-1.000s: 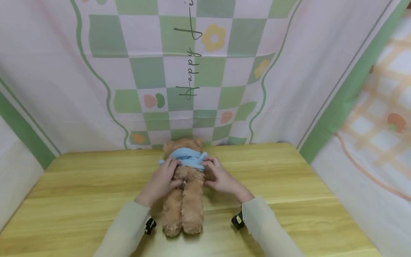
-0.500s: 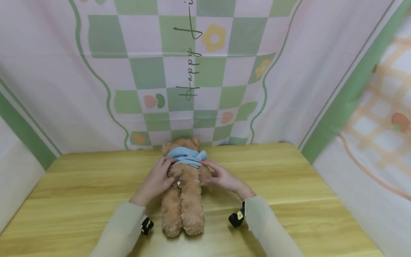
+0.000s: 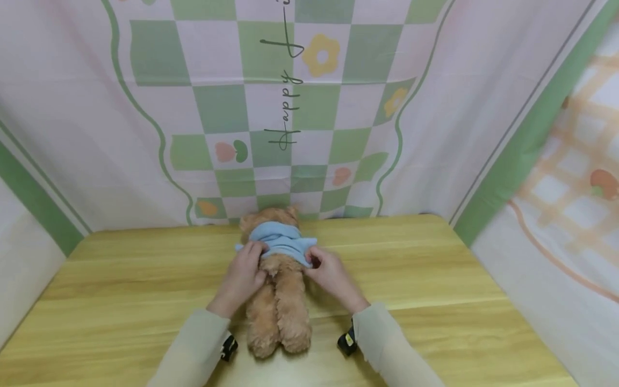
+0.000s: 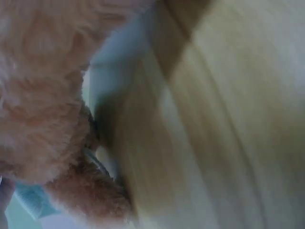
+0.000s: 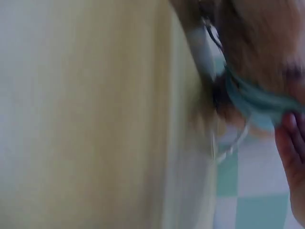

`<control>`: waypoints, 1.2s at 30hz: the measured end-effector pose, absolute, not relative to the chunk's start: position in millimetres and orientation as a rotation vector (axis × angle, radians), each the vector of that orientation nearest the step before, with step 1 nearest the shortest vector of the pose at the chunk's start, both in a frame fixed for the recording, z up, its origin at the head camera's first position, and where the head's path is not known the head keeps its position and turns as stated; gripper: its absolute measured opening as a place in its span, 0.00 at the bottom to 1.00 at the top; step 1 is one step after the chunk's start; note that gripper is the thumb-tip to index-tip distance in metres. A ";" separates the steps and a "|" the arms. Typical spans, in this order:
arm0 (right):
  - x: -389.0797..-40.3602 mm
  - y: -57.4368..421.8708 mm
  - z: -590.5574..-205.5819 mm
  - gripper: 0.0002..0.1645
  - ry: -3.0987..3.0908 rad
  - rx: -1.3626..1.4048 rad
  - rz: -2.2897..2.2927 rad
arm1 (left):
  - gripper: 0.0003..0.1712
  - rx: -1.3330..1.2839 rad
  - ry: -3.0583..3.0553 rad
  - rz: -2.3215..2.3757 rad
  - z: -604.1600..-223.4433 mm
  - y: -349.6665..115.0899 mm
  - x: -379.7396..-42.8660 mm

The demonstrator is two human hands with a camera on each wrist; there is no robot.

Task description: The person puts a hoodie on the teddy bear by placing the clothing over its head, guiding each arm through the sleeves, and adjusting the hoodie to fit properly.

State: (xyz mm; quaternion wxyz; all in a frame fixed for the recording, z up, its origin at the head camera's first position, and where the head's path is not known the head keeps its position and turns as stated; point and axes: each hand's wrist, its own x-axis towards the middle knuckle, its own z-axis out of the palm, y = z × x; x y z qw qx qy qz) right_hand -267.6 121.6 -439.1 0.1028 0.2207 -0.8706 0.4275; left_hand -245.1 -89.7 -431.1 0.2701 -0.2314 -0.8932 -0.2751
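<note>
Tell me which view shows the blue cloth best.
Head view: the blue cloth shows broad and fairly sharp across the bear. The right wrist view shows a blurred band of it at the right hand; the left wrist view, a small patch at lower left.

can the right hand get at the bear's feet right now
Probably yes: in the head view nothing covers the bear's feet, though the right hand, pinching the blue cloth, would likely have to let go first.
</note>
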 end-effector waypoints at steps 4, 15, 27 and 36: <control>-256.0 113.7 -437.1 0.18 -2.501 0.689 0.927 | 0.21 -0.614 -2.319 -0.648 -435.1 -87.3 -245.0; -254.8 117.4 -400.9 0.27 -2.644 0.873 0.912 | 0.22 -0.858 -2.371 -0.761 -425.9 -97.6 -245.7; -265.6 98.7 -423.7 0.31 -2.598 0.778 0.484 | 0.16 -0.663 -2.562 -0.484 -433.5 -80.9 -250.7; -259.7 105.2 -434.4 0.18 -2.558 0.640 0.676 | 0.17 -0.716 -2.349 -0.061 -433.1 -72.2 -243.4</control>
